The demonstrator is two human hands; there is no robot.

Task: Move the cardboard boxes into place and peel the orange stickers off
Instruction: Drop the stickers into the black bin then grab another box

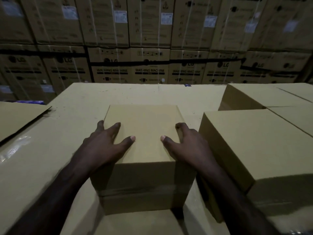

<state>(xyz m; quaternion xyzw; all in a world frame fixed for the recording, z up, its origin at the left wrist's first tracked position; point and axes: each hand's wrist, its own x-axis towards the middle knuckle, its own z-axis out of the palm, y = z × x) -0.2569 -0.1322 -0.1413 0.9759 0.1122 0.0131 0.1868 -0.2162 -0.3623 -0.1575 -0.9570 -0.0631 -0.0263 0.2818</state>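
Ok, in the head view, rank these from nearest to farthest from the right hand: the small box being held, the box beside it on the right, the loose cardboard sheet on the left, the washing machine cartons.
1. Small box: under the right hand, centre.
2. Right-side box: just right of that hand.
3. Cardboard sheet: far left, past the left hand.
4. Washing machine cartons: stacked along the back.

Bare cardboard surface (81,106) lies open left of and beyond the small box (144,133) under my hands. At right, a taller box (250,146) stands just beside it, crowding my right hand (184,141).
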